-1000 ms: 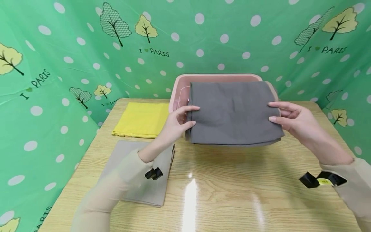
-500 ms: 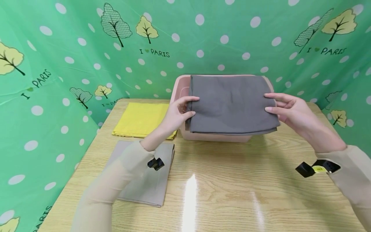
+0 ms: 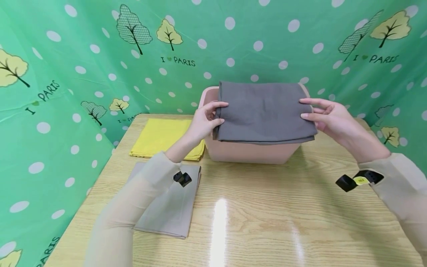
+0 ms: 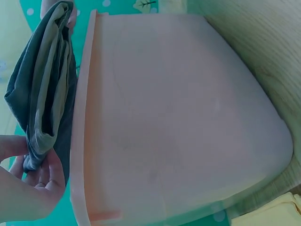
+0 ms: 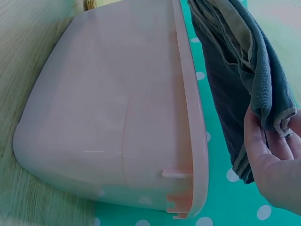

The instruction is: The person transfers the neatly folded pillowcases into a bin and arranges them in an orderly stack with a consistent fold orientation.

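Observation:
Both hands hold a folded dark grey cloth [image 3: 263, 111] above a pink plastic bin [image 3: 248, 152]. My left hand [image 3: 203, 120] pinches its left edge between thumb and fingers, while my right hand [image 3: 328, 115] pinches the right edge. In the left wrist view the cloth's stacked layers [image 4: 44, 89] show edge-on, just beyond the bin's rim [image 4: 84, 117]. The right wrist view shows the cloth [image 5: 244, 70] apart from the rim [image 5: 194, 117]. Most of the bin's opening is hidden under the cloth in the head view.
A folded yellow cloth [image 3: 163, 137] lies left of the bin on the wooden table [image 3: 260, 211]. Nearer, a folded light grey cloth [image 3: 173, 207] lies partly under the left forearm. A green dotted curtain [image 3: 230, 44] hangs behind and at the sides.
Both hands have moved the dark grey cloth away from me and slightly left, so it now lies over the bin's opening in the head view. More of the bin's front wall shows.

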